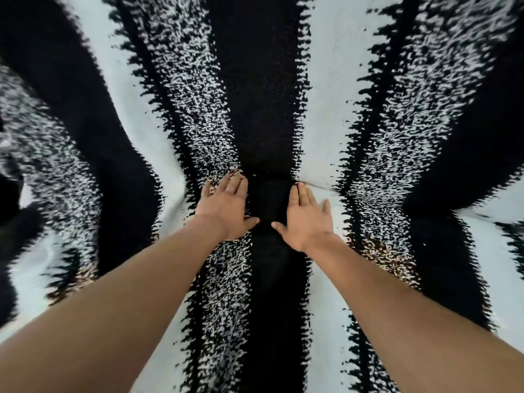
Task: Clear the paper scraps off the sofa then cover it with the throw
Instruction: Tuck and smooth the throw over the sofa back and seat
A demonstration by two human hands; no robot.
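With the striped throw [263,109] already draped over the sofa, my left hand [226,205] and right hand [307,219] press flat, fingers straight, tucking at the crease; next, smooth outward.

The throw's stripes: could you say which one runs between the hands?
The solid black centre stripe; the left hand rests on the speckled stripe, the right hand partly on the white stripe.
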